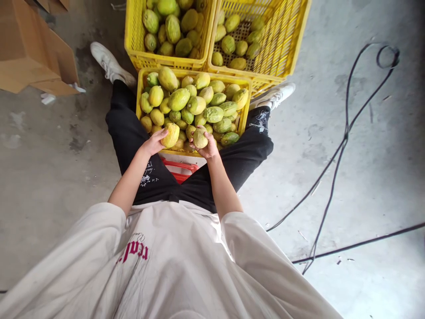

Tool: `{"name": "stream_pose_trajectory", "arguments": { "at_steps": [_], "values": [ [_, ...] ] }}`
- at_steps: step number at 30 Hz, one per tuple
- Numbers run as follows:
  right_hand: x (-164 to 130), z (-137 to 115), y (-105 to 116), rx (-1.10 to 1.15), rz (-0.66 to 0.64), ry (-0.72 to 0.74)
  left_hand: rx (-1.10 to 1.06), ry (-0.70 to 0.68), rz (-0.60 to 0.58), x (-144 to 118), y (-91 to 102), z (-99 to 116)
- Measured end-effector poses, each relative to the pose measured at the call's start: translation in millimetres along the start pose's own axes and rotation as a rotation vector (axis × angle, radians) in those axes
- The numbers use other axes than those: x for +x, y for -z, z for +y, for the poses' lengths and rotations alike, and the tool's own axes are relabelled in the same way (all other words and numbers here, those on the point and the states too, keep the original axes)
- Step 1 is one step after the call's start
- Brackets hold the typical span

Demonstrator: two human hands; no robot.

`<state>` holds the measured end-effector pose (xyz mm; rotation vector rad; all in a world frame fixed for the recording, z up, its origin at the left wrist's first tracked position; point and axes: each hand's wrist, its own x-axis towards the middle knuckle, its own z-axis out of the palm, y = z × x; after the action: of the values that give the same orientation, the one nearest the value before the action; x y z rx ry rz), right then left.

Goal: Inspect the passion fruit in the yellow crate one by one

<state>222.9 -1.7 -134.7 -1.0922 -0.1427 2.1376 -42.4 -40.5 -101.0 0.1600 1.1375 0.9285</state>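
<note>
My left hand (156, 142) is closed around a yellow, faintly ridged oval fruit (171, 135), gripping it from its left side. In my right hand (210, 147) is a duller green-yellow fruit (200, 138), its rounded end facing up, with fingers wrapped round it. Both fruits are held over the near edge of a yellow plastic crate (249, 98) between my legs. Many similar oval fruits (179, 99), mottled yellow to green, fill that crate. Part of each held fruit is covered by my fingers.
Beyond stand two more yellow crates: the left one (129, 35) piled with fruit, the right one (282, 40) with fewer on its bottom. A red plastic object (181, 166) shows between my thighs. Cardboard boxes (33, 53) lie at left; black cable (347, 128) crosses the floor at right.
</note>
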Motion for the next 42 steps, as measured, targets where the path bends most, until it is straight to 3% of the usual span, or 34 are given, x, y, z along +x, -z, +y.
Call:
{"name": "stream_pose_trajectory", "arguments": {
  "at_steps": [6,14,21,25,28,34,37,42],
  "values": [
    [5,-2,-2,0.082,0.12,0.076,0.062,0.068,0.021,5,3.3,-2],
    [8,1,4,0.248,0.136,0.13,-0.124,0.081,0.146,1,-8.4,9],
    [7,1,3,0.136,0.163,0.083,-0.104,0.057,0.151,-5,-18.5,9],
    [3,-2,3,0.1,0.1,0.044,-0.056,0.037,0.175,-6,-18.2,7],
    [3,-1,-1,0.042,0.059,0.014,-0.028,0.035,0.151,-6,-16.3,7],
    [3,1,-9,0.062,0.164,-0.081,-0.034,0.092,0.137,-6,-14.3,11],
    [1,0,-10,0.099,0.144,-0.052,-0.09,0.069,0.141,-7,-15.7,14],
    [-2,0,-15,0.118,0.165,-0.015,-0.152,0.051,0.043,-14,-22.4,17]
  ]
}}
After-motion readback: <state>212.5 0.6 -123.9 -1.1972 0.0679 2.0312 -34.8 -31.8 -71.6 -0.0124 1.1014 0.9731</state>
